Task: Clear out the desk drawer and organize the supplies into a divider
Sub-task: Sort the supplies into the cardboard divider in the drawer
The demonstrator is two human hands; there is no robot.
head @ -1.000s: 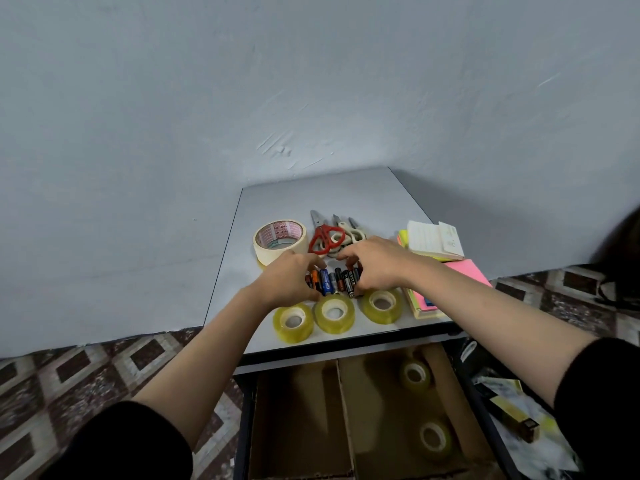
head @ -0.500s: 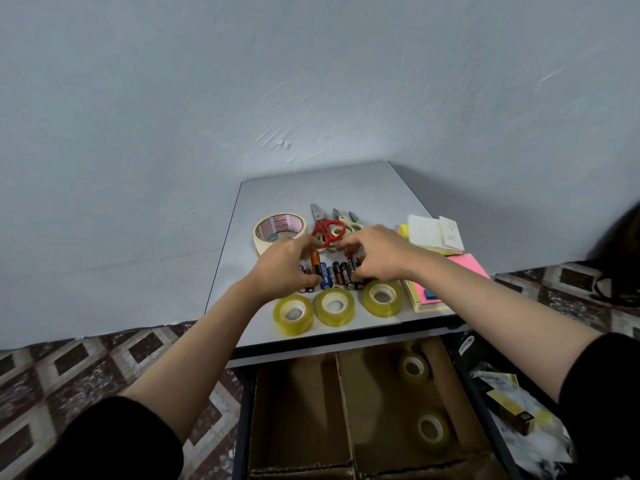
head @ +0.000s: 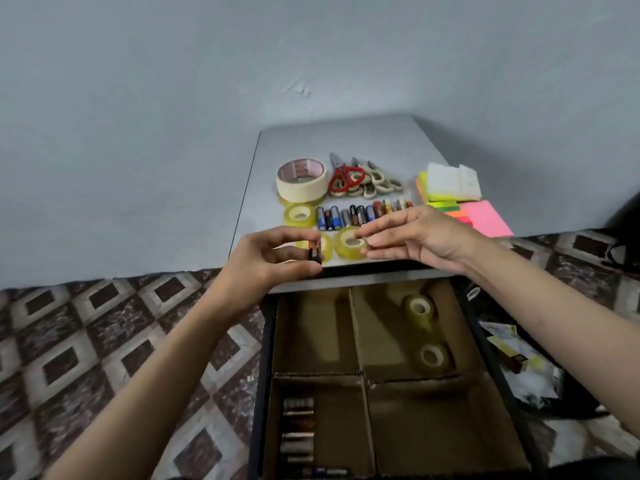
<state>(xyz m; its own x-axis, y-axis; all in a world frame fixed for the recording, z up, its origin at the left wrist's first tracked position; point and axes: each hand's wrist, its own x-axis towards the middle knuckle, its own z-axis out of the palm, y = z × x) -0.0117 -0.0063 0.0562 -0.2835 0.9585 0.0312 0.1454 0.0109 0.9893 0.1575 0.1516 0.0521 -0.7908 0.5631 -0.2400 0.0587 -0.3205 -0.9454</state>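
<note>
The bench [head: 332, 140] is standing ahead; the divider [head: 356, 334] is sitting in the drawer [head: 264, 341] below it. The left hand [head: 263, 261] is pinching a battery [head: 314, 253] upright, nearer than the released right hand [head: 419, 237] to the near-left compartment [head: 343, 431], where stored batteries [head: 298, 431] are lying crosswise.

My left hand [head: 273, 261] and my right hand [head: 415, 237] are bare, and so are both wrists. My left forearm [head: 156, 375] is uncovered along all of it that shows, down to the bottom edge of the view. My right forearm [head: 554, 306] is likewise uncovered out to the right-hand edge. Both arms are slim and smooth, narrowing towards the wrists. My fingers are long and slender. The nails that show on my right fingertips [head: 372, 241] look short and plain. Whatever I wear higher up lies outside the view.
</note>
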